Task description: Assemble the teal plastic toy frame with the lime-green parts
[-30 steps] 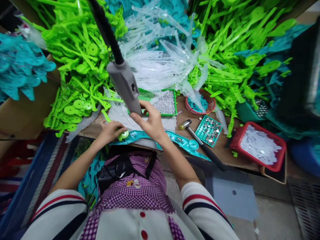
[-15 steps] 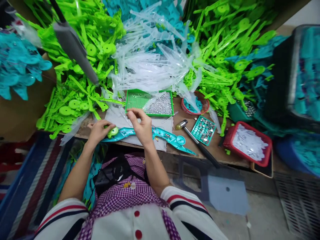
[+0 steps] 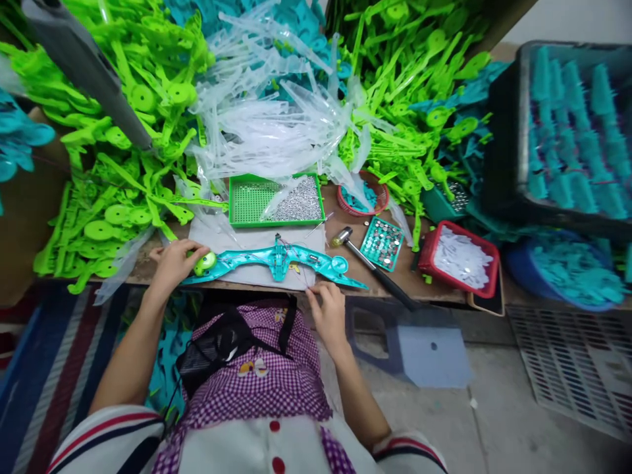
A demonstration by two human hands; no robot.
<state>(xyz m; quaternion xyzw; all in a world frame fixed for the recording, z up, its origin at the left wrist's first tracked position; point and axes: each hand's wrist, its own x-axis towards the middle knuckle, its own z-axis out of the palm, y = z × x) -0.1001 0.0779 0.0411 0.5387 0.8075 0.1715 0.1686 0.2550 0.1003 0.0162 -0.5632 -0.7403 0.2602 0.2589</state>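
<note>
A long teal plastic bow-shaped part (image 3: pixel 276 261) lies across the front of the wooden bench (image 3: pixel 345 280) on a grey cloth. My left hand (image 3: pixel 174 261) presses its left end, where a green round piece (image 3: pixel 204 263) sits. My right hand (image 3: pixel 326 313) is at the bench's front edge below the part's right half, its fingers pinched on thin wires (image 3: pixel 307 280) running from the part. A grey hanging power tool (image 3: pixel 83 62) swings free at the upper left.
A green tray of small screws (image 3: pixel 276 201), a hammer (image 3: pixel 370 266), a teal tray of metal discs (image 3: pixel 382 243), a red basket (image 3: pixel 363 197) and a red bin of white pieces (image 3: pixel 461 258) stand on the bench. Heaps of green, clear and teal parts rise behind. A black crate (image 3: pixel 557 131) is at right.
My right hand let go of the hanging tool, which swung up to the left, and dropped to the bench's front edge. The teal part now lies uncovered. My view shifted right.
</note>
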